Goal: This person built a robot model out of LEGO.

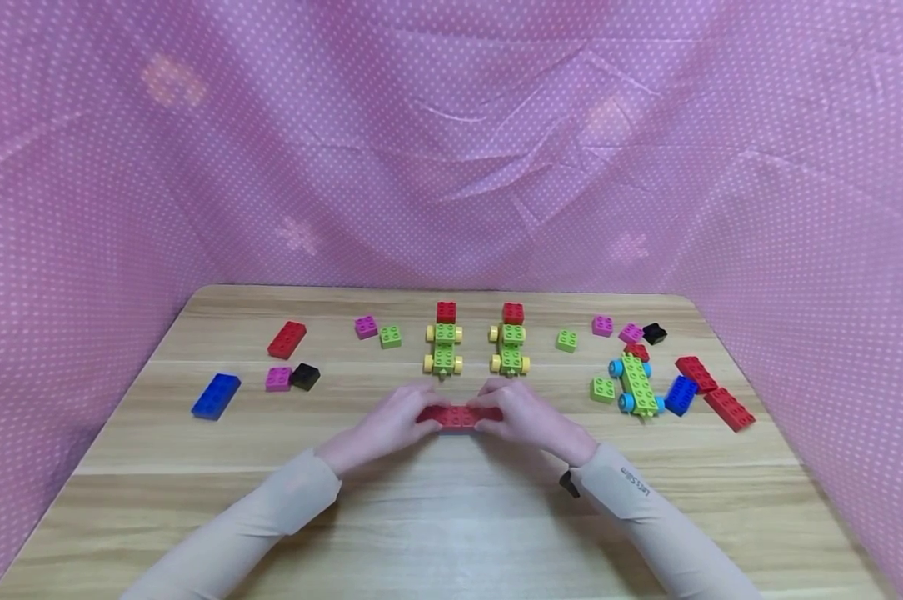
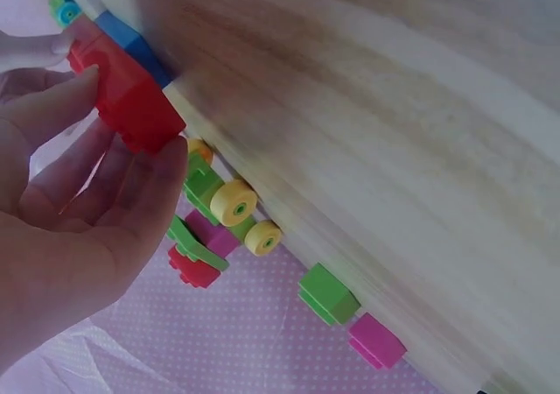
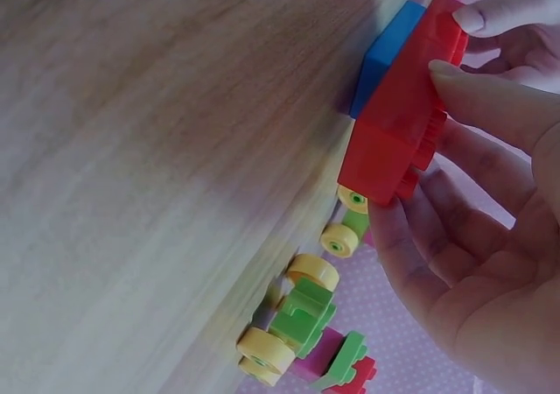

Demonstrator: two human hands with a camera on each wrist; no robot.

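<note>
You hold the long red brick (image 1: pixel 459 416) between your left hand (image 1: pixel 388 423) and right hand (image 1: pixel 525 419), fingers (image 3: pixel 420 263) pinching each end. It sits on a blue brick (image 3: pixel 382 57) under your fingertips. Press evenly from both ends, keeping the studs aligned, just before the two yellow-wheeled cars (image 1: pixel 444 347).

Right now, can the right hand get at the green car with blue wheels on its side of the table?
Probably yes, once it lets go. The right hand grips the long red brick together with the left hand. The blue-wheeled car lies to its right, with bare table between and nothing stacked over it.
</note>
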